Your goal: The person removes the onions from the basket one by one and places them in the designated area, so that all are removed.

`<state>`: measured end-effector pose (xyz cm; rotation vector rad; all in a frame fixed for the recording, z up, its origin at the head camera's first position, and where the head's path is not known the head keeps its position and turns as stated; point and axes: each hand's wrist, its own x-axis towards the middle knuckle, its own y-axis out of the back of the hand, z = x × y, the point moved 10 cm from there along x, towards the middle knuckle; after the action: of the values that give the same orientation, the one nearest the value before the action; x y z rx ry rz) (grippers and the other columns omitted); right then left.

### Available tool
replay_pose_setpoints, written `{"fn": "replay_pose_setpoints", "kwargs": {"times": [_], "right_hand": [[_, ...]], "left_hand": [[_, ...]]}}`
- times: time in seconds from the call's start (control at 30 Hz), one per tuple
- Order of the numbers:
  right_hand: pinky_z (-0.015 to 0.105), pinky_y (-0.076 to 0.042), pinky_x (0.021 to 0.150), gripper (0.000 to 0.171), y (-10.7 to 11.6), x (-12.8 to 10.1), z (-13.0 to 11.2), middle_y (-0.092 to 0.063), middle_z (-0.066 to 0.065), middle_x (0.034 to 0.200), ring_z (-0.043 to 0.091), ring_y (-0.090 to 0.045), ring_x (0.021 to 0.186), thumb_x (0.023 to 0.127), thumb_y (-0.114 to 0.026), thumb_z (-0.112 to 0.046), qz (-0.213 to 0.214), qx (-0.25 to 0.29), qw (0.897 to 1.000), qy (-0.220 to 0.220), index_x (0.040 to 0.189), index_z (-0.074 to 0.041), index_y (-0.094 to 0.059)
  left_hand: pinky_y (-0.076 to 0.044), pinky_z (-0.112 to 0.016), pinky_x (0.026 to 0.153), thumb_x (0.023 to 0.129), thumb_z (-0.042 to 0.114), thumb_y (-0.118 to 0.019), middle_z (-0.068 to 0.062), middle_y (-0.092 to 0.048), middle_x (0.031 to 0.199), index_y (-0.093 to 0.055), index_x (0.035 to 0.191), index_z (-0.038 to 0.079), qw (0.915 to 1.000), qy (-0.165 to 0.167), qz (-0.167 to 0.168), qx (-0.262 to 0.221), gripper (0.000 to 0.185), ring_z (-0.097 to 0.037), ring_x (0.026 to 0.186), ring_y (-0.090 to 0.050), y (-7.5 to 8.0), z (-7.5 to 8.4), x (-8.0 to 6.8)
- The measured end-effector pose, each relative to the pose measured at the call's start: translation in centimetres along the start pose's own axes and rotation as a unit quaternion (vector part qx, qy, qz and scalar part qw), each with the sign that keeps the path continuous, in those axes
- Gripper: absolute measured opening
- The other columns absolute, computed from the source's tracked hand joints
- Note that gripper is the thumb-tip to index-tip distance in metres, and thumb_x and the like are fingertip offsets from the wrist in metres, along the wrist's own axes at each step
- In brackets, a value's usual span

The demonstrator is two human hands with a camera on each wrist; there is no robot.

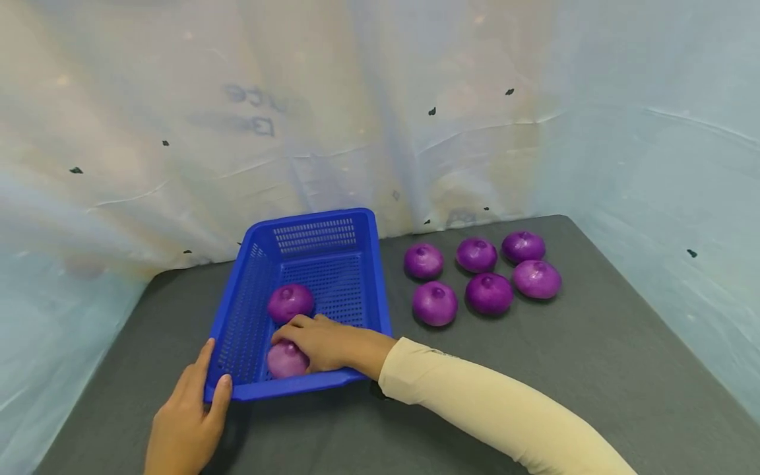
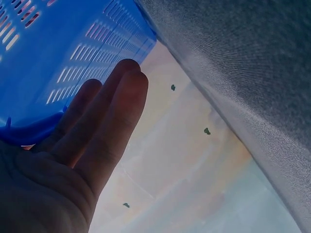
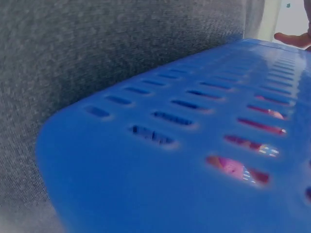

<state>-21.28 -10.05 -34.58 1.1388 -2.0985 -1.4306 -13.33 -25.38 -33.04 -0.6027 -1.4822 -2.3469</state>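
A blue slotted plastic basket (image 1: 299,389) sits on the grey table, with two purple onions inside. My right hand (image 1: 323,340) reaches over its near right side and grips the nearer onion (image 1: 286,360) from above, fingers curled over it. Just beyond lies the other onion (image 1: 290,303). At the basket's near left corner, my left hand (image 1: 189,412) rests with straight fingers along the outside and thumb by the front rim. In the left wrist view, the extended fingers (image 2: 114,116) lie beside the slotted wall. The right wrist view mostly shows the basket's outer wall (image 3: 121,170), with purple behind its slots.
To the right of the basket, several more purple onions (image 1: 489,293) lie in two loose rows on the grey table (image 1: 594,369). Pale plastic sheeting (image 1: 380,119) with small dark marks hangs behind and beside the table.
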Motion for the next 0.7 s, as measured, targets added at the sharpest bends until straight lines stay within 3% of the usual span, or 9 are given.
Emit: {"fn": "replay_pose_setpoints", "kwargs": {"times": [0.17, 0.37, 0.53, 0.7], "right_hand": [[0.034, -0.046, 0.100, 0.069, -0.1, -0.1, 0.8, -0.050, -0.002, 0.132, 0.018, -0.047, 0.116, 0.083, -0.080, -0.030, -0.004, -0.018, 0.999, -0.047, 0.143, -0.032, -0.048], [0.026, -0.045, 0.105, 0.062, 0.2, -0.2, 1.0, -0.055, 0.000, 0.131, 0.015, -0.056, 0.121, 0.082, -0.080, -0.025, 0.005, -0.024, 0.998, -0.056, 0.137, -0.019, -0.050], [0.030, -0.045, 0.106, 0.070, 1.7, -1.0, 1.1, -0.055, -0.001, 0.138, 0.019, -0.054, 0.124, 0.079, -0.082, -0.033, 0.053, -0.026, 0.996, -0.060, 0.141, -0.021, -0.051], [0.035, -0.042, 0.111, 0.081, 3.7, -2.4, 0.6, -0.051, 0.000, 0.146, 0.021, -0.050, 0.131, 0.078, -0.082, -0.040, 0.112, 0.004, 0.993, -0.047, 0.148, -0.021, -0.046]], "left_hand": [[-0.046, -0.067, 0.069, 0.097, 0.020, -0.059, -0.022, -0.062, 0.115, -0.039, 0.154, 0.014, 1.0000, 0.002, -0.004, 0.006, 0.061, -0.047, 0.087, -0.064, 0.0, 0.0, 0.0], [-0.047, -0.067, 0.071, 0.097, 0.022, -0.058, -0.022, -0.061, 0.117, -0.038, 0.154, 0.014, 0.9998, 0.006, -0.014, 0.011, 0.060, -0.047, 0.090, -0.064, -0.2, 0.0, 0.0], [-0.047, -0.066, 0.071, 0.097, 0.022, -0.057, -0.021, -0.062, 0.115, -0.038, 0.154, 0.015, 0.9998, 0.007, -0.016, 0.011, 0.061, -0.045, 0.090, -0.064, -0.2, 0.1, 0.0], [-0.047, -0.067, 0.071, 0.098, 0.021, -0.056, -0.021, -0.062, 0.115, -0.037, 0.155, 0.016, 0.9998, 0.007, -0.014, 0.013, 0.061, -0.046, 0.090, -0.064, -0.1, 0.2, 0.1]]}}
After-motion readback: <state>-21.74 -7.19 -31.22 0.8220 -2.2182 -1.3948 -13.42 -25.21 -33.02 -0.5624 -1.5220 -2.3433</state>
